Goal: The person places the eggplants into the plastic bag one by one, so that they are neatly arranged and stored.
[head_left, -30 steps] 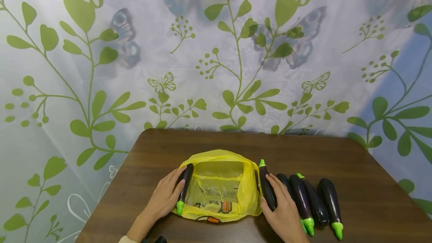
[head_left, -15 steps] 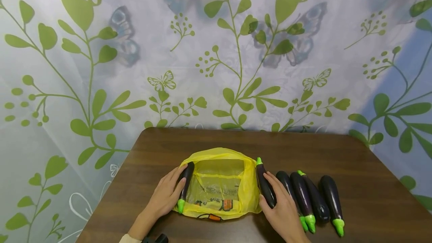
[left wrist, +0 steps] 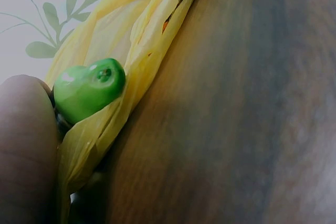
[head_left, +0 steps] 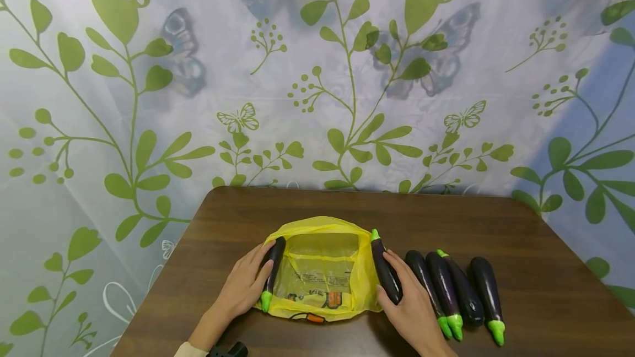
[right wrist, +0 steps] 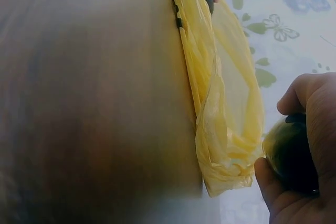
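Observation:
My left hand (head_left: 243,282) grips a dark purple eggplant (head_left: 274,263) along the left side of an open yellow plastic bag (head_left: 366,280). Its bright green cap (left wrist: 84,90) shows up close in the left wrist view, against the bag's folds. On the other side, my right hand (head_left: 412,304) holds a second eggplant (head_left: 384,269) just outside the bag's right edge, green cap pointing away. Thumb and finger wrap this eggplant's rounded end (right wrist: 291,153) in the right wrist view. Through the bag's mouth I see printed lettering and an orange patch.
Several more eggplants (head_left: 448,285) lie side by side on the brown wooden table (head_left: 238,208), right of my right hand. A backdrop (head_left: 317,70) with leaves and butterflies hangs behind the table. Something black (head_left: 230,350) is at my left wrist.
My right hand has shifted left with its eggplant, away from the other eggplants and closer to the bag. My left hand and its eggplant have barely moved.

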A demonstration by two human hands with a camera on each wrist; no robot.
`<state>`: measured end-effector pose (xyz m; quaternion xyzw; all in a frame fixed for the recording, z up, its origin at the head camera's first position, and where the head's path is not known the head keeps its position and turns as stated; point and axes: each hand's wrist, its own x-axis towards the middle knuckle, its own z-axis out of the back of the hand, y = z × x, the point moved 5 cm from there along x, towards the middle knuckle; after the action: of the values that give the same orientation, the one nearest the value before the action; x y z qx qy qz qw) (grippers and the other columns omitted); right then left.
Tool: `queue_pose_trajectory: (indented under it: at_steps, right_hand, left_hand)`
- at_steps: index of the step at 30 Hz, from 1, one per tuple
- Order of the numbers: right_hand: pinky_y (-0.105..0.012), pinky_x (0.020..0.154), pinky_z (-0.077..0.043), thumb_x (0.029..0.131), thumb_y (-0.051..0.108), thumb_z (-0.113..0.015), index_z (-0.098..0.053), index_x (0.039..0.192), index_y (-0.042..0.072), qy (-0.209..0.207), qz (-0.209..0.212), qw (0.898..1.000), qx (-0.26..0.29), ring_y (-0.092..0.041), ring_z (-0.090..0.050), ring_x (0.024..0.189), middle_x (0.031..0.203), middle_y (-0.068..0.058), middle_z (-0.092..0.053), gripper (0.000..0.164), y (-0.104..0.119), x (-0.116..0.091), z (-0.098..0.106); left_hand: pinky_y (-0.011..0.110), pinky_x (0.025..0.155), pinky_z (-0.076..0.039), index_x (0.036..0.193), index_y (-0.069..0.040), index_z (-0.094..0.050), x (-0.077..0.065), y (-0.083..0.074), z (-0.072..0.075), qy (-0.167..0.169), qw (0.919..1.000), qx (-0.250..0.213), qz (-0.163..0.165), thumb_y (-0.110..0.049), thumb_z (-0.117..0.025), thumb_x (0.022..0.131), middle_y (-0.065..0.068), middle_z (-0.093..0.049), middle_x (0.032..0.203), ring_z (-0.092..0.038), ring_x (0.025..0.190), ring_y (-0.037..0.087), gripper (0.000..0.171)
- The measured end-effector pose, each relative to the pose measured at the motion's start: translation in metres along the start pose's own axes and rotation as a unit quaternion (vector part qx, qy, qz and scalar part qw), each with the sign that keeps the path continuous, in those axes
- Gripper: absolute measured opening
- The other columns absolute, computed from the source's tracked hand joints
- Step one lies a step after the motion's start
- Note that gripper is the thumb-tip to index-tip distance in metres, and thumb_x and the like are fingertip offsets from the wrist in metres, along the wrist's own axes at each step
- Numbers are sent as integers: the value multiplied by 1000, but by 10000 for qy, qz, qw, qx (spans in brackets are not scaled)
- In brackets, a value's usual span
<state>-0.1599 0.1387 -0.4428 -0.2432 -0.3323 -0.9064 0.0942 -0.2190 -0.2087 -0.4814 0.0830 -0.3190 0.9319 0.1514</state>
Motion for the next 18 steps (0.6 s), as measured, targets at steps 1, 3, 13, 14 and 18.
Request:
queue_pose_trajectory:
  at_steps: [1,3,13,14,18]
  right_hand:
    - [-57,98,-52,82,4,-82,-54,149,12,11,-2,10000,19,-35,-56,135,154,-8,-52,73,0,0,0]
    - [-57,98,-52,82,5,-82,-54,149,11,26,9,10000,36,-34,-56,135,155,-8,-52,73,0,1,0]
    - [-56,99,-53,87,7,-81,-54,148,10,160,71,9996,235,-35,-55,136,156,-9,-51,67,1,5,-3]
    - [-57,99,-53,88,8,-80,-54,149,10,193,60,9994,269,-35,-54,137,155,-9,-50,66,1,5,-3]
    - [-59,100,-52,91,10,-78,-53,150,11,315,-23,9987,403,-37,-53,138,156,-11,-50,64,4,7,-5]
  left_hand:
    - [66,117,-30,161,-25,-39,0,0,0,-1,10000,2,-2,-42,-40,112,12,-42,162,-42,147,40,51]
    - [66,117,-30,160,-25,-39,0,0,0,-3,10000,7,-5,-42,-40,112,12,-42,162,-42,146,40,51]
    - [66,118,-30,160,-25,-39,0,2,-1,-14,10000,31,-45,-43,-39,112,12,-42,162,-41,147,40,51]
    - [66,118,-30,160,-25,-39,0,2,-1,-8,10000,32,-54,-42,-39,112,12,-42,162,-41,147,40,51]
    - [66,118,-30,161,-24,-39,0,3,-1,15,10000,39,-57,-42,-39,112,12,-41,162,-41,147,40,51]
